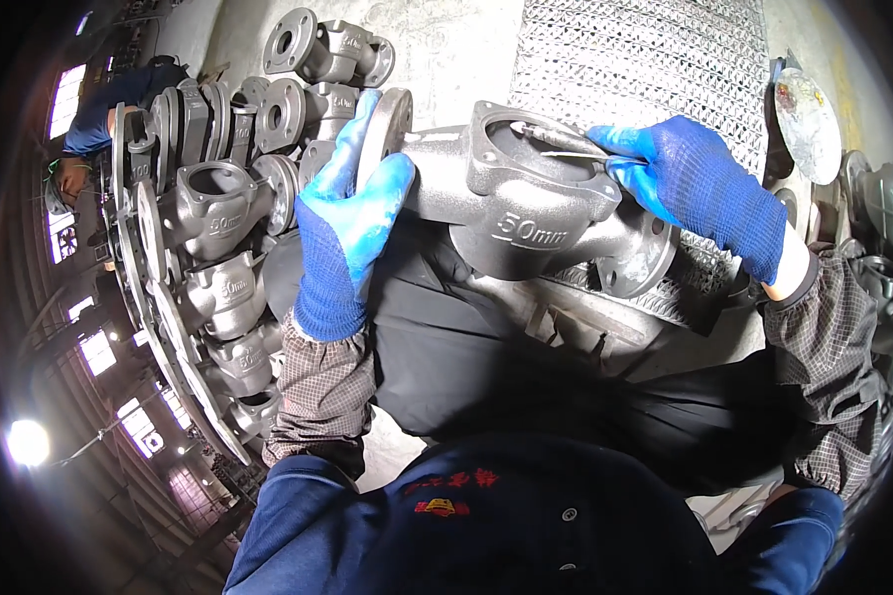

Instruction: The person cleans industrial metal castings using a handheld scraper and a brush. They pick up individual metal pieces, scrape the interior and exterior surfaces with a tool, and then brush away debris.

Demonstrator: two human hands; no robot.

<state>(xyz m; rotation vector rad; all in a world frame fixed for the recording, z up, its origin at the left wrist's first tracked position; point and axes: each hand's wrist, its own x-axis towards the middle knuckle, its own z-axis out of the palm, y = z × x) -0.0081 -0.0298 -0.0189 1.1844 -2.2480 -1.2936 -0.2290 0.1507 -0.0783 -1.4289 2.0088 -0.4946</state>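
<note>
A grey cast-metal valve body with raised lettering lies tilted above my lap, its wide square-cornered mouth facing up. Its left round flange is gripped by my left hand, in a blue coated glove, with the thumb on the near side and the fingers over the far side. My right hand, gloved alike, pinches a thin metal tool at the mouth's right rim. The tool's slender end reaches into the opening; its exact kind is hard to tell. The right flange sits below my right hand.
Rows of similar valve bodies are stacked at the left, with more castings behind. Beyond my hands lies a patterned metal mesh. A pale round disc and other castings stand at right. Another person's hand shows far left.
</note>
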